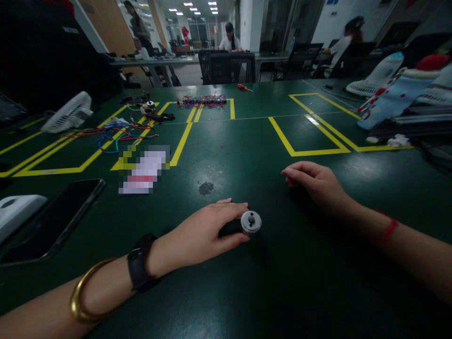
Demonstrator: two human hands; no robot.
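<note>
Upright on the green table stands a small silver electric motor [251,223], its round top face showing a dark centre and small holes. The thumb and index finger of my left hand [208,230] close around its side. A black watch and a gold bangle are on that wrist. Further right, my right hand [314,181] rests over the table with thumb and fingers pinched together, apart from the motor. A bit of red shows at its fingertips, too small to name.
Left of my hands lie a dark phone [56,221], a white device [17,209] and a blurred-out card [146,169]. Beyond are loose wires [116,134], a wire bundle [201,101], a screwdriver [243,87] and a white fan [68,113]. People sit and stand in the background.
</note>
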